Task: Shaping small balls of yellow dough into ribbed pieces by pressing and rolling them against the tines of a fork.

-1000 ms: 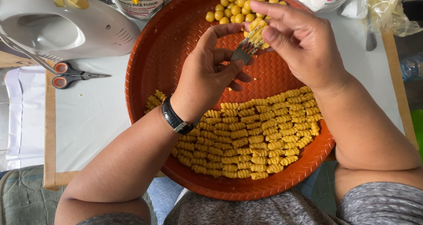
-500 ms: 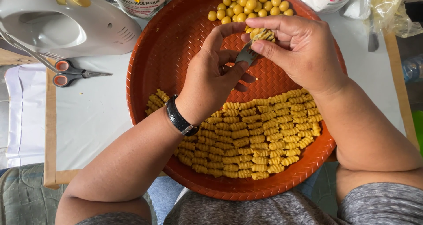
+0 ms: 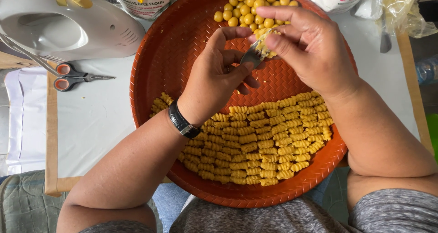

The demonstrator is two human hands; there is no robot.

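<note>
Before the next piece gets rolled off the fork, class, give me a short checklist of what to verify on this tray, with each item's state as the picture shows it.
1. Fork gripped by the left hand: ok.
2. Dough pressed on the fork under the right hand thumb: ok.
3. Dough balls waiting at the tray's far side: ok.
4. Bare space on the tray for another piece: ok.
5. Ridged rolls lying in tidy rows: ok.
6. Dough fully curled: cannot tell, thumb hides it.
</note>
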